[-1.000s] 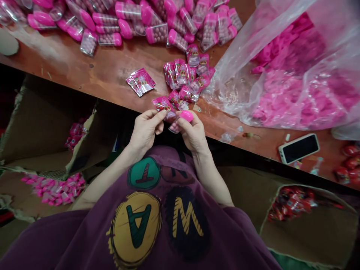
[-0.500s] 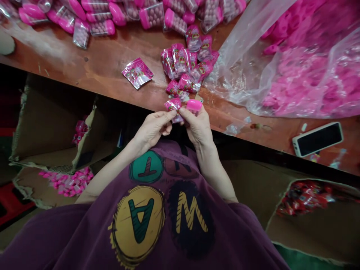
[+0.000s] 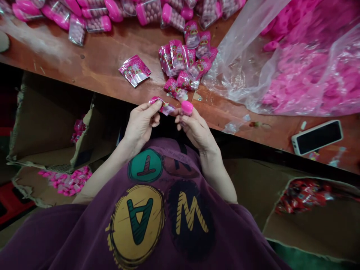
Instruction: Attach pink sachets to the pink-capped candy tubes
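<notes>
My left hand (image 3: 140, 124) pinches a small pink printed wrapper (image 3: 161, 104) between thumb and fingers, just off the near edge of the wooden table (image 3: 98, 63). My right hand (image 3: 194, 127) is closed round a small candy container with a pink cap (image 3: 186, 107), right beside the wrapper. Both hands meet above my lap. Just beyond them on the table lies a loose pile of the same pink wrappers (image 3: 185, 62), and a few more wrappers (image 3: 134, 70) lie apart to the left.
Several pink-capped containers of pink balls (image 3: 118, 11) line the table's far edge. A clear plastic bag of pink parts (image 3: 298, 63) fills the right. A phone (image 3: 317, 137) lies near the edge. Cardboard boxes (image 3: 42, 131) with pink items and red items (image 3: 303, 197) stand below.
The hands have drawn slightly apart. The wrapper now sits in my left fingers away from the container, whose cap shows at my right fingertips.
</notes>
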A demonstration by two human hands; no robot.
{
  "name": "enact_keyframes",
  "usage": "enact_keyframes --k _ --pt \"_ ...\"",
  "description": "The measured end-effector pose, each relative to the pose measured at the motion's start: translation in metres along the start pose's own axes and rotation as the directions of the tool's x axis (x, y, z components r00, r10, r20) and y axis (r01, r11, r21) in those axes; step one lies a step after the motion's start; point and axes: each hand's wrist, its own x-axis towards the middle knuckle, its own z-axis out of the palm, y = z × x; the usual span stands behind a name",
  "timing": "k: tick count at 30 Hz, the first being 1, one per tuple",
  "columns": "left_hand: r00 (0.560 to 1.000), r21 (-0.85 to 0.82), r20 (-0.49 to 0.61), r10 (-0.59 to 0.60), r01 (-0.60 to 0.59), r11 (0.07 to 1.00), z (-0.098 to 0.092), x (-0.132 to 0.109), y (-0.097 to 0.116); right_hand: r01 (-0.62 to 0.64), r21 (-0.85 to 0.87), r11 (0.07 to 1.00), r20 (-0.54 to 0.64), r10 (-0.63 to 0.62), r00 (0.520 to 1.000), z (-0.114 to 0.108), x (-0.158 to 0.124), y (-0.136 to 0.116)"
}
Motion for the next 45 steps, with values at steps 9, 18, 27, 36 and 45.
enact_keyframes --k 9,18,27,36,45 --pt "0.998 -0.040 -0.042 -0.040 0.039 0.998 -0.002 -0.001 -0.003 0.140 -0.348 0.927 -0.014 -0.154 0.988 -0.001 -0.013 0.008" --pt "0.997 -0.080 -0.011 -0.072 0.071 0.994 -0.007 -0.004 -0.006 0.244 -0.486 0.840 -0.022 -0.291 0.956 0.008 -0.018 0.012" --pt "0.999 -0.169 0.031 -0.039 0.044 0.985 -0.014 -0.006 -0.007 0.300 -0.374 0.878 -0.110 -0.363 0.925 0.009 -0.017 0.031" --pt "0.998 -0.172 0.024 -0.060 0.063 0.983 -0.013 -0.002 -0.011 0.191 -0.016 0.982 -0.153 -0.191 0.970 0.025 -0.023 0.017" --pt "0.998 -0.208 0.028 -0.062 0.066 0.976 -0.009 -0.001 -0.017 0.115 0.101 0.988 -0.161 -0.098 0.982 0.039 -0.022 0.013"
